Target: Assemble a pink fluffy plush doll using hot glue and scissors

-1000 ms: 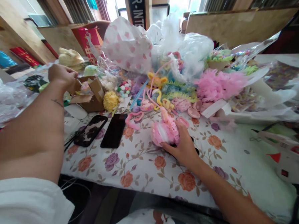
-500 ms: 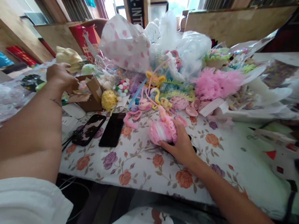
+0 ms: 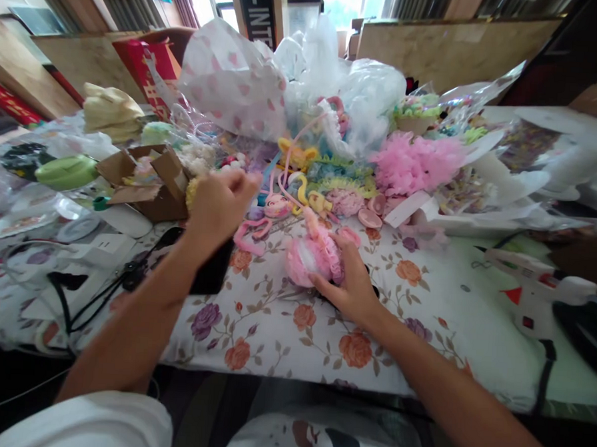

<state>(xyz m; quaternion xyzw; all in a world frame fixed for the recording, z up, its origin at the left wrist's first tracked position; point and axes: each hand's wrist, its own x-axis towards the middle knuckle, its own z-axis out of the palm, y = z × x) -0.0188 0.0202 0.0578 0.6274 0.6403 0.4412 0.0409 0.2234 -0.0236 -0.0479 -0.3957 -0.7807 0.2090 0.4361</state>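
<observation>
A pink fluffy craft piece [image 3: 304,257], with white in its middle and a pointed tip, rests on the flowered tablecloth. My right hand [image 3: 350,279] is closed around its right side. Dark scissor handles show partly beneath that hand. Over the phones and in front of the craft pile hovers my left hand [image 3: 219,203], its fingers curled together in a pinch; whatever they hold is too blurred to name. A black phone [image 3: 210,272] lies partly covered below the left hand. Beside the pink piece is a bent pink fuzzy stem [image 3: 247,241].
An open cardboard box [image 3: 150,189] stands left, with a green lidded container [image 3: 66,171] beyond it. Plastic bags [image 3: 236,80] and pink fluff [image 3: 414,159] crowd the back. A white glue gun [image 3: 535,289] lies right; cables and a white power strip [image 3: 91,266] are at left.
My left hand has come back from the far left, beyond the cardboard box, to near the middle, with its fingers pinched. My right hand stays on the pink piece. The view has shifted slightly.
</observation>
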